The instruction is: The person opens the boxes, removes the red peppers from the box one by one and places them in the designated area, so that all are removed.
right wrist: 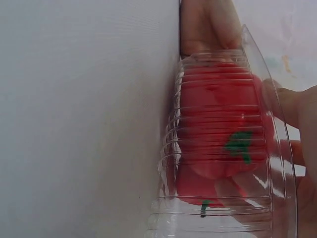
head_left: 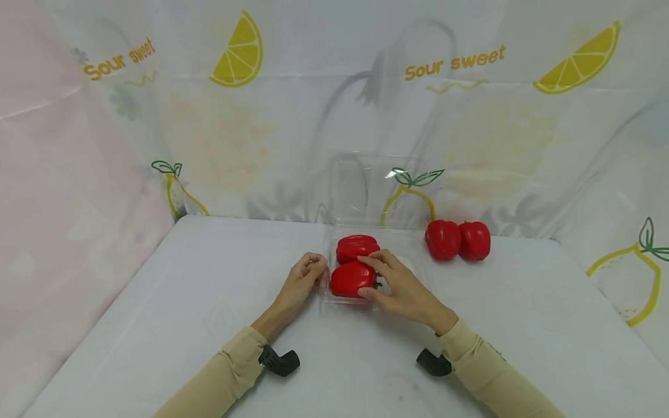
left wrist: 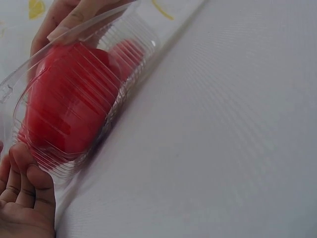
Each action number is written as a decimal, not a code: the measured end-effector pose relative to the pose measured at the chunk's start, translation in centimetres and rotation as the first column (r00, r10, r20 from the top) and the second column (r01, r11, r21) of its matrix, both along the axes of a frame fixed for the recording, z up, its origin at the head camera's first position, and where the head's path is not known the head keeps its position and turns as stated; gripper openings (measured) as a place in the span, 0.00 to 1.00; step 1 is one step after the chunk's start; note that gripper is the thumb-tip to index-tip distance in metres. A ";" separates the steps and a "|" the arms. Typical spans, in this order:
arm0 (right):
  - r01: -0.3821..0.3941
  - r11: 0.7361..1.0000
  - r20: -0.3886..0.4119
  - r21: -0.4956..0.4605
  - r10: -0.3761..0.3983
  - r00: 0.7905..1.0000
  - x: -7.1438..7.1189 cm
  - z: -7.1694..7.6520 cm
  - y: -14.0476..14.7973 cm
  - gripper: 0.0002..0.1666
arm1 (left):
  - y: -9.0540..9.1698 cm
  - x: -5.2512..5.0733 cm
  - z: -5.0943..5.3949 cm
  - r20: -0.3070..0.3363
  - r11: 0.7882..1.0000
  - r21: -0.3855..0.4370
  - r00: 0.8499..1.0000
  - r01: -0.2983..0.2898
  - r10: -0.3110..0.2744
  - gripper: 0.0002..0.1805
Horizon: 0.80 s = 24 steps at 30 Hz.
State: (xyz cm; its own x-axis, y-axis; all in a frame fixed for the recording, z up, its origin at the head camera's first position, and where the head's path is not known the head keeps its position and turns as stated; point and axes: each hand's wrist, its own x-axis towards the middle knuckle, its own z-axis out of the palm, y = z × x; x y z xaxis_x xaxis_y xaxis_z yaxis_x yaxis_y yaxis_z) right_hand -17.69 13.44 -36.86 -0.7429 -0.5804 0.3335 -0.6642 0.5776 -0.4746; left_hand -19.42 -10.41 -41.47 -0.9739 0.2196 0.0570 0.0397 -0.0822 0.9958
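Two tan sleeves, the left [head_left: 209,377] and the right [head_left: 504,374], reach in from the bottom edge of the head view. Behind everything hangs a pale backdrop [head_left: 292,110] printed with lemons and the words "Sour sweet". Before it spreads a white table [head_left: 235,255], and on that, near its far edge, sits a clear plastic box [head_left: 399,241], its lid [head_left: 355,200] raised at the back.

The right hand [head_left: 405,290] reaches in over the box from the right, its grip only as wide as the front pepper [head_left: 352,280], which it holds with the thumb on the near side and fingers on the far side. The left hand [head_left: 298,285] is at the box's left end, fingers bent and touching it; whether they pinch the rim I cannot tell.

Both red peppers in the box lie on their sides in its left part, the rear pepper [head_left: 355,247] just behind the front one. Two more red peppers [head_left: 443,240] are on the table just right of the box, side by side and touching. A black fitting [head_left: 280,361] juts from each cuff. Smallest is the front pepper's green stem [right wrist: 239,144], pointing right in the head view.
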 end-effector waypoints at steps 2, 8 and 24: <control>0.004 1.000 -0.007 0.000 -0.004 1.000 0.0 0.0 0.0 0.36 | 0.0 -0.1 -0.1 -0.008 1.000 -0.005 1.000 0.000 0.000 0.10; 0.013 1.000 -0.009 0.002 -0.013 1.000 0.0 -0.1 0.0 0.36 | -0.1 -0.2 -0.2 -0.010 1.000 -0.020 1.000 -0.008 0.008 0.08; -0.009 0.998 0.036 -0.065 0.012 0.999 -0.1 -0.1 0.2 0.37 | 0.0 -0.3 -0.3 -0.008 1.000 -0.009 1.000 -0.010 0.010 0.09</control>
